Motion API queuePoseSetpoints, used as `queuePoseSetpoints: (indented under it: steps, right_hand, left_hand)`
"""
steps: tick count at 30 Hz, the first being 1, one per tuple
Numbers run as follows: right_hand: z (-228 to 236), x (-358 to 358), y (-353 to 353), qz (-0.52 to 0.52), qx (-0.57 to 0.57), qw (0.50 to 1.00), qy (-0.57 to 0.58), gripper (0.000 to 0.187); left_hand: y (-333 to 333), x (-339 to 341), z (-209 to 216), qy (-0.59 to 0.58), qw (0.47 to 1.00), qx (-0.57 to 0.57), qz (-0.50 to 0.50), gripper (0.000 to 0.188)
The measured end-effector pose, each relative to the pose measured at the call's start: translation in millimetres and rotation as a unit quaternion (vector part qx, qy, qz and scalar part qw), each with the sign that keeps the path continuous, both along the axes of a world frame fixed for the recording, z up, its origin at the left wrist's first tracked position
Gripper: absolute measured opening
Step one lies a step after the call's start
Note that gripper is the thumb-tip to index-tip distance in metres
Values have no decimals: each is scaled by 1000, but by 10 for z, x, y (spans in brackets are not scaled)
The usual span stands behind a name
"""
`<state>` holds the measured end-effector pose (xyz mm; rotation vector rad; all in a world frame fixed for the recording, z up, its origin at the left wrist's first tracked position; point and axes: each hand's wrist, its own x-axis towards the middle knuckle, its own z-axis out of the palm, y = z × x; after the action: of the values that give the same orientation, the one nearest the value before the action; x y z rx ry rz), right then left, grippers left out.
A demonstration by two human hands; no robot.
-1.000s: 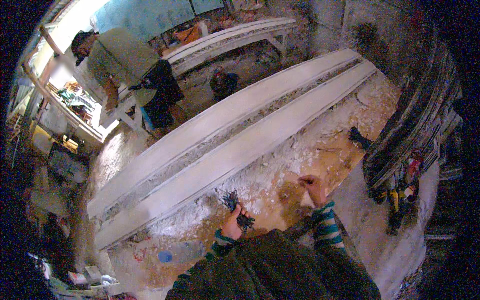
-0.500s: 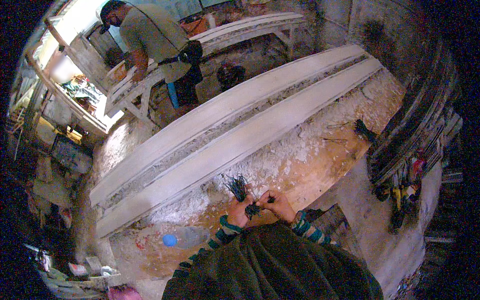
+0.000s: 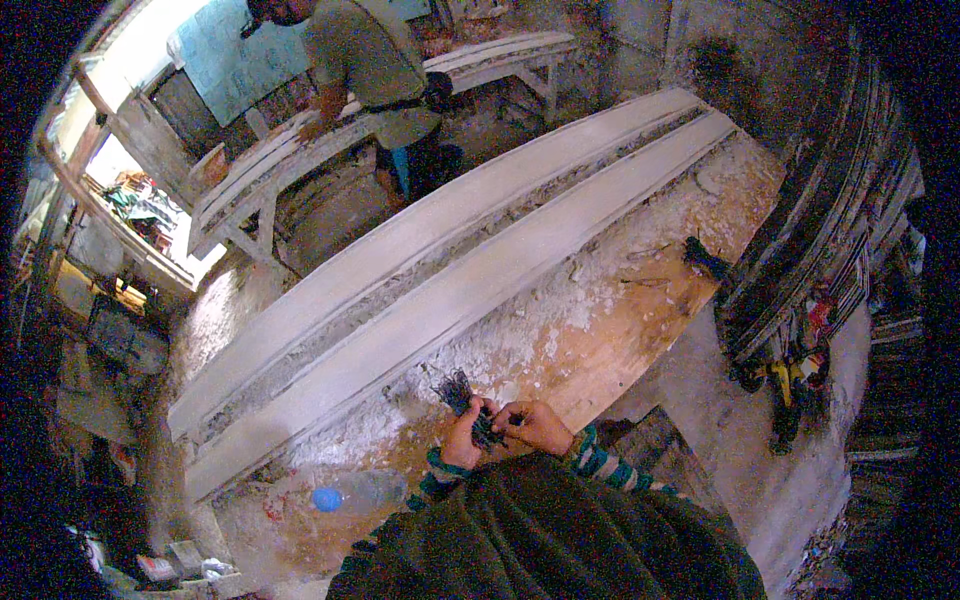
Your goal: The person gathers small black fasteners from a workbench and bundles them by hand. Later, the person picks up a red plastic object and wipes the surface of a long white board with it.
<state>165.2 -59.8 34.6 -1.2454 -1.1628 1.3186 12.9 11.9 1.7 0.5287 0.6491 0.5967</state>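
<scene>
No readable text, numbers or signs, faint marks on blue sheet (image 3: 240, 68), too blurred to read

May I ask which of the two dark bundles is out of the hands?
The dark bundle lying near the right edge of the table; the other bundle is gripped in the left hand.

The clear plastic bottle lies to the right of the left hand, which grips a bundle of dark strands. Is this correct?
The side is wrong: the head view shows the clear plastic bottle to the left of the left hand, which grips the bundle of dark strands.
</scene>
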Motion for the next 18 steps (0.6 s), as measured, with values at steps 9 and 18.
queuePoseSetpoints:
  steps: [9, 18]
  right_hand:
    - [228, 45, 31, 13, -7, 995, -96, 10]
    - [376, 97, 44, -35, -3, 990, -134, 11]
  left_hand:
    - [38, 9, 124, -164, 984, -21, 65, 22]
    - [57, -44, 272, -84, 994, -40, 53, 19]
